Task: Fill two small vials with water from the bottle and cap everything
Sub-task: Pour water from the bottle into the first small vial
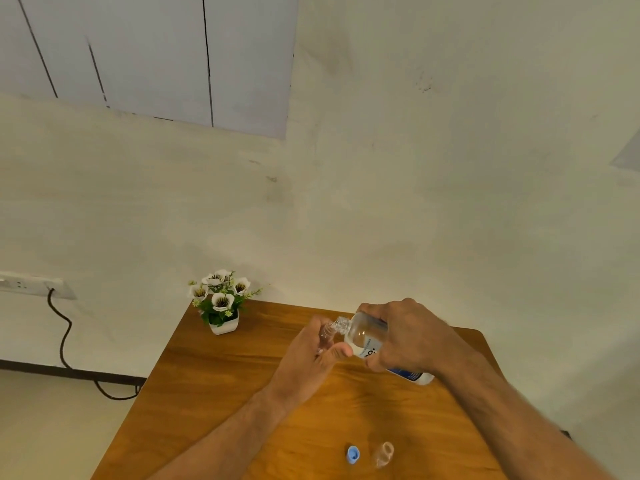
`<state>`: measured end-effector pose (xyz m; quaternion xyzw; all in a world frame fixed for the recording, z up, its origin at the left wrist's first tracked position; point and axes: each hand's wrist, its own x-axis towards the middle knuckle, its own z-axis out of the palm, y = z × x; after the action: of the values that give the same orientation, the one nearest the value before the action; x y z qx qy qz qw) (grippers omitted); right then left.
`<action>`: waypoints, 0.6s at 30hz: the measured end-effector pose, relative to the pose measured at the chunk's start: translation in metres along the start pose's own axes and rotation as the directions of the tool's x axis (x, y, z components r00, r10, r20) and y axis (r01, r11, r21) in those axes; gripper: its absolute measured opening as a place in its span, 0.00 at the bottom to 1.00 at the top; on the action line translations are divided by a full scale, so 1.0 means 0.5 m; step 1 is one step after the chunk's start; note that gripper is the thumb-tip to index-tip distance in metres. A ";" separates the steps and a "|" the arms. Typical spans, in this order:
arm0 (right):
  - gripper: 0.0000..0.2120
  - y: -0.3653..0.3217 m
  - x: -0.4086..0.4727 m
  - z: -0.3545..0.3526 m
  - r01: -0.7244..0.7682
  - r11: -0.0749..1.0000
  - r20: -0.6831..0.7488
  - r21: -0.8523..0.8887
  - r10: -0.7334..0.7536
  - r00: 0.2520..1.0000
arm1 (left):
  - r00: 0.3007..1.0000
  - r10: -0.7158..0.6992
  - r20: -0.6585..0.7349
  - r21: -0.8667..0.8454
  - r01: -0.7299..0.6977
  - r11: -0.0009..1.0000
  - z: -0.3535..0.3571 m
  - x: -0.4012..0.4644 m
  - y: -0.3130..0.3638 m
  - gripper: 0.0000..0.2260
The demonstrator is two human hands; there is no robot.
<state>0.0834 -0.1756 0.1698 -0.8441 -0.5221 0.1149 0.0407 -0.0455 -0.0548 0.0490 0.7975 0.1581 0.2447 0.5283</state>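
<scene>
Over the brown wooden table (214,382), the right hand (412,336) is gripping the clear plastic water bottle with a blue-and-white label (367,336), fingers clamped round its body, tipping its open mouth leftward. Just beyond those fingers, the left hand (313,351) is pinching a small clear vial (325,336); the first fill seems to be underway, though no stream is discernible. Next comes levelling the bottle, then capping. The blue cap (353,454) and second clear vial (383,454) are lying well apart from both hands.

The bottle (369,336) label shows partial letters, too blurred to read.
</scene>
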 end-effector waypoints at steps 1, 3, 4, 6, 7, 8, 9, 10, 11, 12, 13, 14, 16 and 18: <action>0.40 0.001 0.000 0.001 0.000 1.000 -0.001 0.000 0.000 1.000 | 1.000 -0.004 0.000 -0.001 0.004 1.000 0.001 0.000 -0.001 0.33; 0.40 0.001 0.001 0.003 0.001 1.000 -0.004 0.004 -0.001 1.000 | 1.000 -0.010 0.008 -0.004 0.010 1.000 0.003 -0.001 -0.005 0.34; 0.39 0.001 0.002 0.003 0.001 1.000 -0.004 0.004 -0.001 1.000 | 1.000 -0.012 0.012 -0.002 0.012 1.000 0.003 -0.001 -0.006 0.35; 0.38 0.001 0.004 0.004 0.003 1.000 -0.006 -0.005 -0.003 1.000 | 1.000 -0.018 0.012 -0.001 0.018 1.000 0.003 -0.001 -0.008 0.35; 0.39 0.001 0.004 0.005 0.000 1.000 -0.006 -0.007 0.000 1.000 | 1.000 -0.020 0.013 -0.005 0.021 1.000 0.002 -0.002 -0.006 0.35; 0.40 0.001 0.004 0.005 -0.003 1.000 -0.005 -0.005 0.003 1.000 | 1.000 -0.022 0.013 -0.009 0.022 1.000 0.001 -0.003 -0.004 0.35; 0.40 0.001 0.004 0.006 -0.006 1.000 -0.005 -0.003 0.006 1.000 | 1.000 -0.023 0.013 -0.008 0.023 1.000 0.000 -0.003 -0.002 0.34; 0.40 0.001 0.004 0.005 -0.008 1.000 -0.006 -0.001 0.008 1.000 | 1.000 -0.025 0.012 -0.004 0.025 1.000 0.000 -0.004 -0.001 0.34; 0.40 0.000 0.003 0.005 -0.009 1.000 -0.004 0.001 0.009 1.000 | 1.000 -0.028 0.009 -0.001 0.028 1.000 0.000 -0.004 0.000 0.33; 0.40 -0.001 0.002 0.005 -0.007 1.000 -0.002 0.002 0.007 1.000 | 0.999 -0.032 0.005 0.003 0.032 0.999 -0.001 -0.004 -0.002 0.33; 0.40 -0.001 0.002 0.005 -0.006 1.000 0.000 0.002 0.006 1.000 | 0.999 -0.036 0.000 0.009 0.036 0.999 -0.001 -0.004 -0.004 0.33; 0.40 -0.002 0.002 0.005 -0.004 1.000 0.000 0.003 0.004 1.000 | 0.999 -0.041 -0.004 0.017 0.041 0.999 0.000 -0.003 -0.006 0.33; 0.40 -0.002 0.002 0.006 -0.006 1.000 -0.001 0.005 0.006 1.000 | 0.999 -0.048 -0.004 0.031 0.048 0.998 0.000 -0.003 -0.011 0.33; 0.41 -0.004 0.003 0.007 -0.013 1.000 0.000 -0.002 0.013 1.000 | 0.999 -0.052 0.003 0.041 0.052 0.998 0.001 -0.003 -0.013 0.33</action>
<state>0.0815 -0.1738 0.1666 -0.8475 -0.5169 0.1145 0.0393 -0.0467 -0.0535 0.0425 0.8044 0.1826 0.2258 0.5184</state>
